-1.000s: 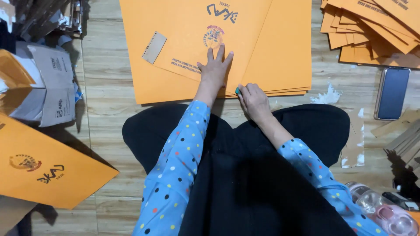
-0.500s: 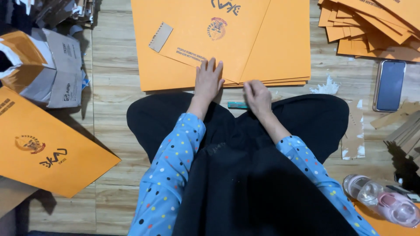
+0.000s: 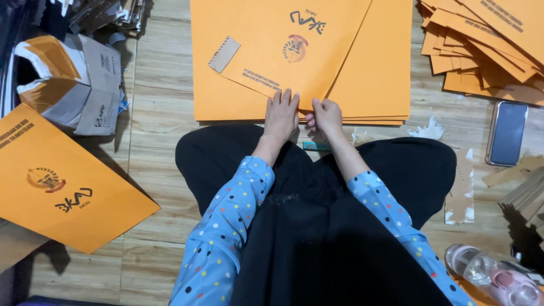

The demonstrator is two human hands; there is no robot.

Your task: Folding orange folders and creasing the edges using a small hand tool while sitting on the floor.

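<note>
While the person is sitting on the wooden floor [image 3: 153, 141], the left hand [image 3: 281, 116] is pressing flat, fingers spread, on the tilted top orange envelope [image 3: 294, 51]; the right hand [image 3: 326, 116] is pinching its near edge. That envelope is lying on a stack [image 3: 374, 85], still being worked. One finished-looking envelope [image 3: 62, 181] is lying left; loose orange sheets [image 3: 487, 39] are lying far right.

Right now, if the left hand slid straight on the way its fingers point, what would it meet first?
The left hand already lies flat on the top orange envelope. Going straight up that sheet, its fingers point roughly at the round printed emblem. The small brown card strip looks off to the left of that line.
</note>
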